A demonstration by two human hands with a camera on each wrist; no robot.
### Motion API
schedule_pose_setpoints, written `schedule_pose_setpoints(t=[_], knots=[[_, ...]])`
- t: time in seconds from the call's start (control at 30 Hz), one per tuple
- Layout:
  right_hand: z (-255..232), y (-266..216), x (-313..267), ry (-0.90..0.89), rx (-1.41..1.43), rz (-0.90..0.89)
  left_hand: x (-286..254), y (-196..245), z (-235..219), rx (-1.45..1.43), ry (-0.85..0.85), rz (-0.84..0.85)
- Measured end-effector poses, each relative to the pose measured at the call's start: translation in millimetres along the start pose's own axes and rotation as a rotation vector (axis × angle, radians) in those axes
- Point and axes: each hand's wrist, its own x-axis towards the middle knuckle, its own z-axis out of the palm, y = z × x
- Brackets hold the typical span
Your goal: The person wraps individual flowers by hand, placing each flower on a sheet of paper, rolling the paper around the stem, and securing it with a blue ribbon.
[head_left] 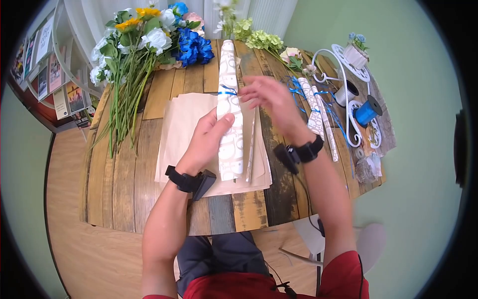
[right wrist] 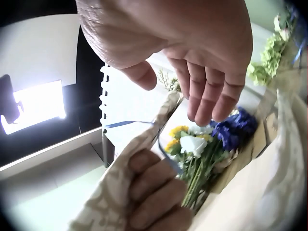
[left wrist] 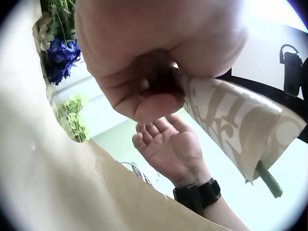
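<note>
My left hand [head_left: 206, 135] grips a long roll of white paper with a beige pattern [head_left: 229, 154], thumb across its front. It is tied with a thin blue ribbon [head_left: 227, 91] above the hand. In the left wrist view a green stem [left wrist: 269, 179] sticks out of the roll's lower end. Just right of the ribbon is my right hand [head_left: 277, 102], slightly blurred in the head view. In the right wrist view its fingers [right wrist: 204, 91] are extended with nothing in them, and the ribbon's loose end hangs beside the roll.
Brown paper sheets [head_left: 180, 129] lie beneath the hands on the wooden table [head_left: 127, 199]. Loose flowers [head_left: 155, 42] lie at the back left, green hydrangeas [head_left: 264, 40] at the back. Slim wrapped rolls [head_left: 312, 107], a blue ribbon spool [head_left: 367, 110] and a white metal stand [head_left: 343, 74] occupy the right.
</note>
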Motion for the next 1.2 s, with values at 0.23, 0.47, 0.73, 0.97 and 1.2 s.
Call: schedule_pose_setpoints(t=[0.23, 0.47, 0.73, 0.97, 1.2], knots=[[53, 4, -20, -0.331, 0.4, 0.026, -3, 8, -5, -0.585, -0.33, -0.179], [45, -11, 1, -0.367, 0.147, 0.147, 0, 15, -7, -0.232, -0.105, -0.061], [47, 7, 15, -0.101, 0.088, -0.137, 9, -2, -14, 0.413, 0.387, 0.419], [48, 1, 6, -0.222, 0.194, -0.006, 7, 8, -12, 0.428, 0.369, 0.556], [59, 0, 0, -0.389, 0.23, 0.163, 10, -4, -19, 0.324, 0.393, 0.63]])
